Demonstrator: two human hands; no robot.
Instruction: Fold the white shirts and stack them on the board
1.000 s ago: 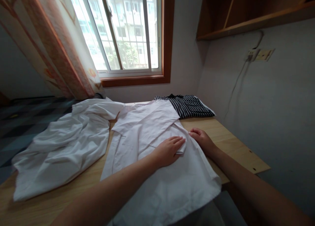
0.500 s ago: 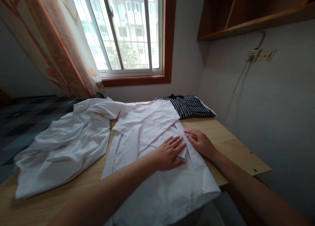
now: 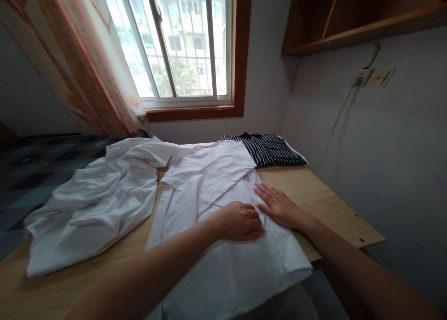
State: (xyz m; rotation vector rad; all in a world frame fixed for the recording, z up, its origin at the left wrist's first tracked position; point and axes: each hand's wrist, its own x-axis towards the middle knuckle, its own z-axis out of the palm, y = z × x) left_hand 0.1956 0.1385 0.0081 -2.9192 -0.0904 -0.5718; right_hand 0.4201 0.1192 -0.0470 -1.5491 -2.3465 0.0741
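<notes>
A white shirt [image 3: 223, 273] lies spread on the wooden table, its sides folded inward and a sleeve laid slantwise across the middle. My left hand [image 3: 240, 221] rests on the shirt with its fingers curled in, gripping the cloth near the sleeve's end; the fingertips are partly hidden. Close by on the right, my right hand [image 3: 277, 204] lies flat on the folded edge, fingers stretched out. The shirt's lower hem hangs past the table's front edge.
A crumpled white garment [image 3: 104, 208] lies on the left of the table [image 3: 335, 213]. At the back right is a folded black-and-white striped garment [image 3: 272, 150]. A window [image 3: 185, 45], a curtain [image 3: 87, 64] and a wall shelf [image 3: 349, 38] stand beyond.
My left hand has gone from flat and spread to curled on the cloth. My right hand has shifted slightly left and flattened its fingers on the shirt.
</notes>
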